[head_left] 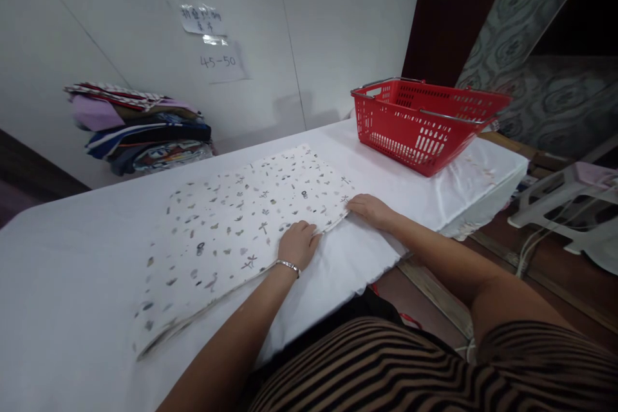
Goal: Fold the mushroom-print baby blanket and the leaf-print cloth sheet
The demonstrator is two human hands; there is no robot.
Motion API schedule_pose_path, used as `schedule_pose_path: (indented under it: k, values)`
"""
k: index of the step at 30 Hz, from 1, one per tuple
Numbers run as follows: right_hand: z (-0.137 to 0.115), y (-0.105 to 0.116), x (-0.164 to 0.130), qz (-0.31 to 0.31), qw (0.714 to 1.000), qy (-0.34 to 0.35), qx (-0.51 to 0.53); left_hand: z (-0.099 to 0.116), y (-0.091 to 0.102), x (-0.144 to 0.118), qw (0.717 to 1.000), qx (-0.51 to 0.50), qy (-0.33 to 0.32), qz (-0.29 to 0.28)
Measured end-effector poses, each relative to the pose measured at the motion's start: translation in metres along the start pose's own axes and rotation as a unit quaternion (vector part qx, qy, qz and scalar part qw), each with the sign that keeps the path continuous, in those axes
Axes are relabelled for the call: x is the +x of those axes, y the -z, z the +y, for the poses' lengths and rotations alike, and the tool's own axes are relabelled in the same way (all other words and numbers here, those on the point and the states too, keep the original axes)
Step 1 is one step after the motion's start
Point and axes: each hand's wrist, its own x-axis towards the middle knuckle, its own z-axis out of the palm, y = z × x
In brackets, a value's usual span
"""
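A white cloth [232, 219] with small grey and dark prints lies flat and folded on the white-covered table [72, 283]. My left hand [298, 243], with a silver bracelet at the wrist, rests on the cloth's near edge with fingers curled at the hem. My right hand [369, 209] lies at the cloth's near right corner, fingers pinching the edge. Whether either hand lifts the fabric I cannot tell.
A red plastic shopping basket [425, 122] with metal handles stands at the table's far right. A stack of folded coloured fabrics [140, 129] sits at the back left against the white wall. Paper labels [212, 45] are taped on the wall. A white plastic stool [564, 206] stands at right.
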Motion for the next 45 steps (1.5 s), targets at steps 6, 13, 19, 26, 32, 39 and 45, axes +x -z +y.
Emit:
schedule_pose_path:
  k: [6,13,19,26,32,39,45]
  values:
    - [-0.001,0.001,0.000,0.004,1.000,-0.003,0.022,0.005,-0.002,0.009,1.000,0.003,0.002,-0.016]
    - [-0.001,-0.001,-0.003,0.010,1.000,-0.013,0.010,0.009,-0.003,0.010,0.998,0.048,-0.036,0.024]
    - [-0.004,0.003,-0.004,-0.021,1.000,0.010,0.001,0.012,-0.003,0.005,0.996,0.062,-0.062,0.003]
    - [0.002,0.004,-0.010,-0.031,0.999,-0.012,-0.020,0.012,-0.002,0.011,0.997,0.062,-0.043,-0.011]
    - [0.001,0.009,-0.007,-0.030,0.999,-0.033,-0.025,0.010,-0.002,0.015,0.999,0.038,-0.005,-0.005]
    - [0.003,0.014,-0.002,-0.045,0.998,-0.032,-0.043,0.011,0.001,0.020,0.999,0.048,0.015,0.005]
    - [0.011,0.014,0.000,-0.073,0.993,-0.055,-0.069,0.009,-0.001,0.019,0.998,0.036,0.036,-0.030]
